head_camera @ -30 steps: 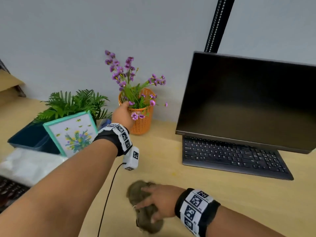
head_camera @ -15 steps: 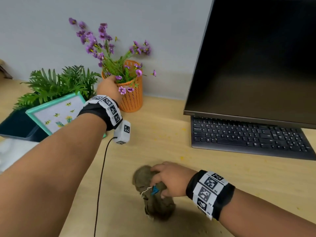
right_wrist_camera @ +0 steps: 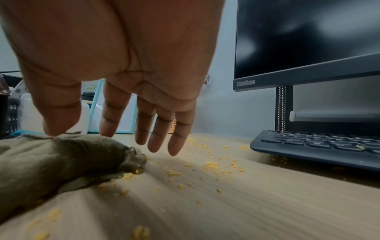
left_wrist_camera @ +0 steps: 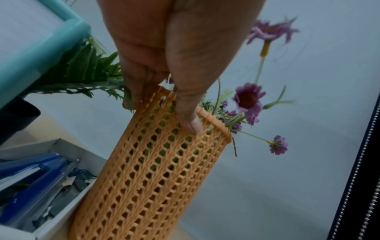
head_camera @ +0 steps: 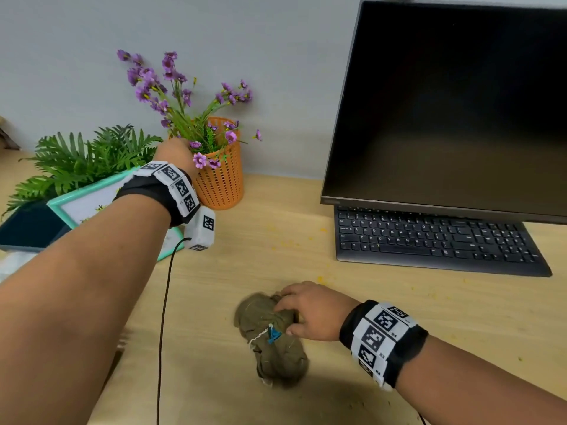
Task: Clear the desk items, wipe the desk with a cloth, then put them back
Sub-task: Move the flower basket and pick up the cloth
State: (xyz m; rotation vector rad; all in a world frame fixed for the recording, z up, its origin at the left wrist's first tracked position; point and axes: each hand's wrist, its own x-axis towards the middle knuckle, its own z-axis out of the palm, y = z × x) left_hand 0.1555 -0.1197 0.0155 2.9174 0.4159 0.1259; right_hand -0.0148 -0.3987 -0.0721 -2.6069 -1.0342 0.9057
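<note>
An orange mesh basket (head_camera: 222,185) of purple flowers (head_camera: 171,84) stands by the wall. My left hand (head_camera: 175,151) pinches its rim, thumb outside and fingers inside, as the left wrist view shows on the basket (left_wrist_camera: 154,178) under the hand (left_wrist_camera: 160,113). I cannot tell whether the basket is off the desk. A crumpled olive cloth (head_camera: 270,338) lies on the wooden desk (head_camera: 306,228). My right hand (head_camera: 303,311) is over its right side. In the right wrist view that hand (right_wrist_camera: 115,139) has straight fingers, and only the thumb touches the cloth (right_wrist_camera: 51,162).
Yellow crumbs (right_wrist_camera: 211,164) are scattered on the desk before the black keyboard (head_camera: 429,237) and monitor (head_camera: 445,102). A teal picture frame (head_camera: 79,204) and a fern in a dark planter (head_camera: 86,157) stand at the left. A tray with a blue stapler (left_wrist_camera: 30,186) lies beside the basket.
My head has dipped and come closer to the desk. The left hand stays on the basket rim. The right hand stays at the cloth.
</note>
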